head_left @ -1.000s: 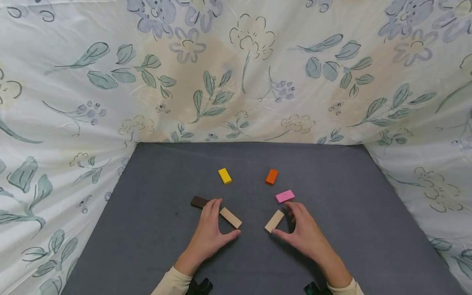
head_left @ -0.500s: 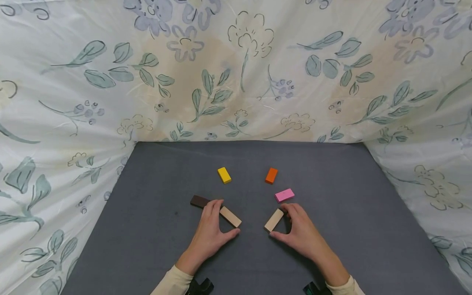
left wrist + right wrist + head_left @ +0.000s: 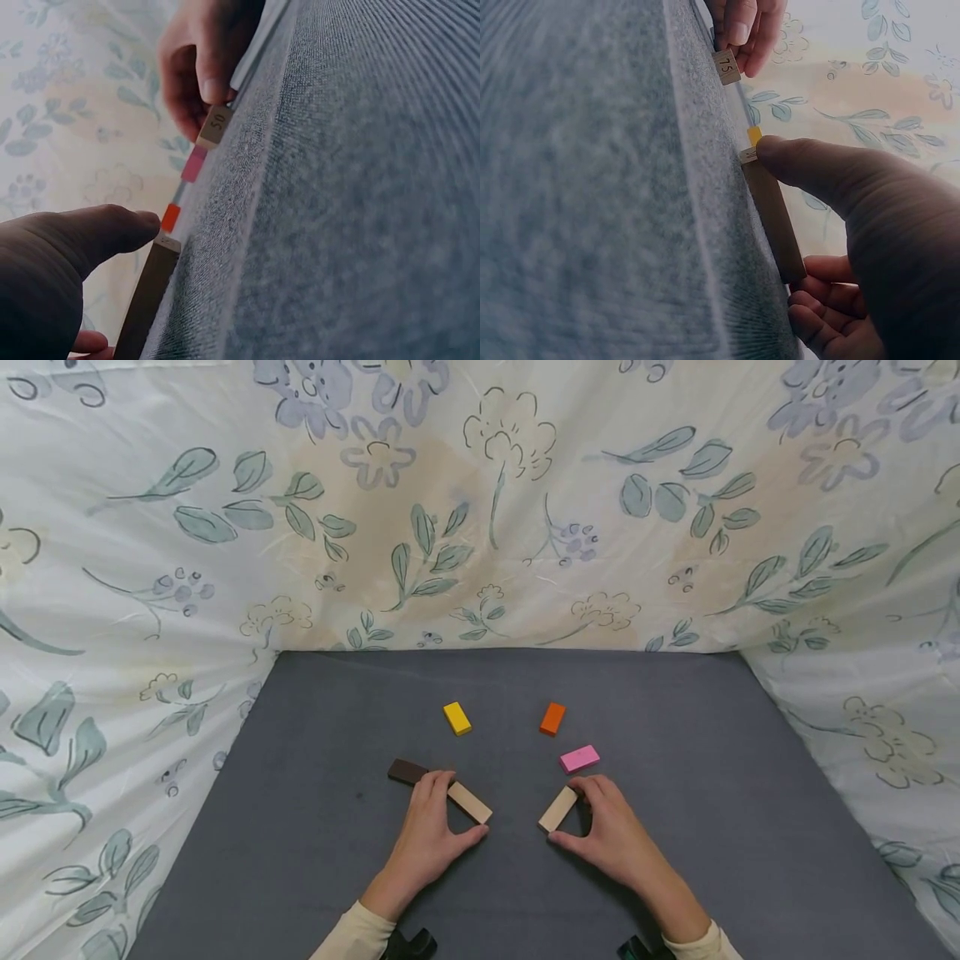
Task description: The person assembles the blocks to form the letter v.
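Note:
Two plain light wooden blocks lie on the grey cloth in the head view. My left hand [image 3: 429,842] holds the left wooden block [image 3: 470,802] by its ends, thumb at the near end and fingers at the far one. My right hand [image 3: 621,833] grips the right wooden block [image 3: 558,810] the same way; the right wrist view shows thumb and fingertips at its two ends. Printed digits show on the end of the right block [image 3: 216,126] in the left wrist view. A dark brown block [image 3: 405,771] lies just beyond my left fingers, which partly cover it.
A pink block [image 3: 579,759] lies just beyond my right fingertips. Farther back are a yellow block [image 3: 457,718] on the left and an orange block [image 3: 552,719] on the right. A flowered cloth [image 3: 495,527] stands behind and at both sides of the grey cloth [image 3: 330,710].
My right fingers have come in against the far end of the right block, and the thumb has shifted slightly left at its near end. The left hand has stayed on its block.

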`<state>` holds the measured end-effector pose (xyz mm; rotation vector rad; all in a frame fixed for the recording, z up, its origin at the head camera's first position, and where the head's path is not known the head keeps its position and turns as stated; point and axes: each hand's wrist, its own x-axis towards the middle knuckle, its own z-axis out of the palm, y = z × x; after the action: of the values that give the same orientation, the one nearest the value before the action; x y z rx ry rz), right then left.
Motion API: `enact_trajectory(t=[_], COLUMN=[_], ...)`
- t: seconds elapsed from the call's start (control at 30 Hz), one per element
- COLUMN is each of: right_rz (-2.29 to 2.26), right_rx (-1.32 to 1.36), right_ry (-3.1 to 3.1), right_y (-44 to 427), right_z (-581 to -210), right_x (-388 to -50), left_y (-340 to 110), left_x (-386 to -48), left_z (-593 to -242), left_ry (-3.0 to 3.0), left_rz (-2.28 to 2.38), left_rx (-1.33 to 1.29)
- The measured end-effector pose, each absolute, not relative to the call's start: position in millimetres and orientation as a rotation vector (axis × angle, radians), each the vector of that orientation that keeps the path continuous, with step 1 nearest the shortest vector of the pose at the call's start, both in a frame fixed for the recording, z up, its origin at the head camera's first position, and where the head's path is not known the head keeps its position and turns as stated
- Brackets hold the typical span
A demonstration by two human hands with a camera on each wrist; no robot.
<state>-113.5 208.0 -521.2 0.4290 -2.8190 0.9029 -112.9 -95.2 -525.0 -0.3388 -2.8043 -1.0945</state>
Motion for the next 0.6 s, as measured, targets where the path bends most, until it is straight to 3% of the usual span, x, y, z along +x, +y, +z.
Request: enact_trajectory(t=[0.6], right_rz=[0.881], right_rx=[0.446], right_ry=[-2.802], right_y=[208.0], right_z=[-523.9], right_x=[-113.2], left_y=[-89.3], left_x=[-112.9], left_z=[-522.5], left_ry=[-2.834], left_rz=[-1.073], left_rx=[-0.319])
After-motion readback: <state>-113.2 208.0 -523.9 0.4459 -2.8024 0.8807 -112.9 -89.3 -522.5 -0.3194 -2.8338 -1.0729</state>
